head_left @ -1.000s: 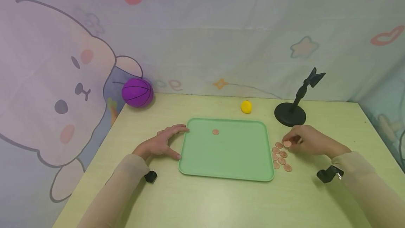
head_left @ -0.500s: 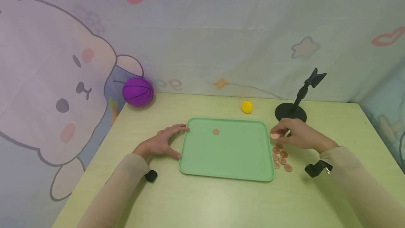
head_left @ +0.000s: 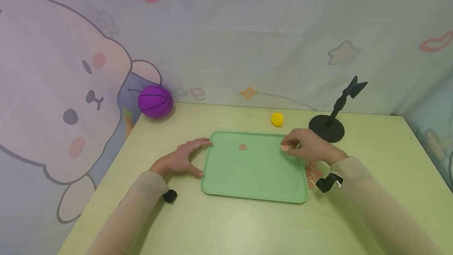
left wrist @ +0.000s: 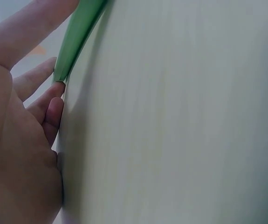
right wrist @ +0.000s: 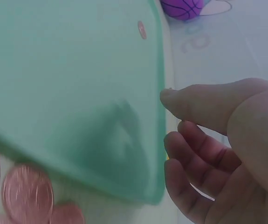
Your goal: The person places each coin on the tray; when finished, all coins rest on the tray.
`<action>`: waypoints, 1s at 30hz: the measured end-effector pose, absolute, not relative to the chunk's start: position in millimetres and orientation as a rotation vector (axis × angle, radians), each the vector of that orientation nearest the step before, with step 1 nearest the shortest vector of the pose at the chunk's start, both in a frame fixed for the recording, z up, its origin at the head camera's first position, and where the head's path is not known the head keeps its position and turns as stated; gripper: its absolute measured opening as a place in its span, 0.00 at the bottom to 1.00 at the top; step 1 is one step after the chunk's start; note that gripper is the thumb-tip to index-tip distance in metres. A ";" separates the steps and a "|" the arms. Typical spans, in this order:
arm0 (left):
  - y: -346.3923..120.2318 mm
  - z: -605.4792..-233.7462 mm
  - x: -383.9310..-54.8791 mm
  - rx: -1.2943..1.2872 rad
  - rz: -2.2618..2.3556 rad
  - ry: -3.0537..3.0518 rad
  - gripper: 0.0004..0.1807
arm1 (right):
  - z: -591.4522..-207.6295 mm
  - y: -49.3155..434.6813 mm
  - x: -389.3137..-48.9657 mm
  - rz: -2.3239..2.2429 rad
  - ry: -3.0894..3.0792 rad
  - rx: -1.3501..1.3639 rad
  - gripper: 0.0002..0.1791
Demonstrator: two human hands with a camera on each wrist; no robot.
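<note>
My right hand [head_left: 308, 145] pinches a copper-coloured coin [head_left: 285, 148] between thumb and fingertips, over the right end of a shallow green tray [head_left: 255, 180]. Another copper coin [head_left: 242, 147] lies flat inside the tray, near its far side. With thumb and fingers spread, my left hand [head_left: 179, 160] rests at the tray's left rim; the left wrist view shows fingertips right at the green edge [left wrist: 80, 37]. Several more coins [right wrist: 27, 193] lie on the table along the tray's right side, partly hidden by my right wrist in the head view.
Behind the tray sits a small yellow object [head_left: 277, 119]. A black stand with a round base [head_left: 326, 129] is at the back right, close beyond my right hand. A purple ball [head_left: 155, 102] marked like a basketball sits at the back left corner.
My right hand has carried the pinched coin leftward from the group beside the tray to above the tray's right end. The left hand has stayed at the left rim.
</note>
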State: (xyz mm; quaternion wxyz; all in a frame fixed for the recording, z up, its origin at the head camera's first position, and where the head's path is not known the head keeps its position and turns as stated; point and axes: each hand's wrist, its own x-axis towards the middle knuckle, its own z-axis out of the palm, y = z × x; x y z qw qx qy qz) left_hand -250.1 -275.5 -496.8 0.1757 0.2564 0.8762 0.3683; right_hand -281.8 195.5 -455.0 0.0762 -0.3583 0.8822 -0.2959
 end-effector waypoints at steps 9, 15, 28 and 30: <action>-277.7 -497.5 -250.6 0.721 1.037 2.485 0.56 | -463.3 154.7 -288.1 -0.860 2.645 -1.048 0.07; -276.4 -500.3 -251.8 0.735 1.045 2.481 0.56 | -469.9 133.9 -290.7 -0.852 2.671 -1.034 0.04; -275.6 -498.9 -249.3 0.726 1.039 2.470 0.56 | -478.6 105.9 -291.7 -0.829 2.728 -0.993 0.03; -276.0 -499.1 -249.7 0.728 1.040 2.471 0.55 | -479.0 104.5 -291.7 -0.829 2.734 -0.976 0.03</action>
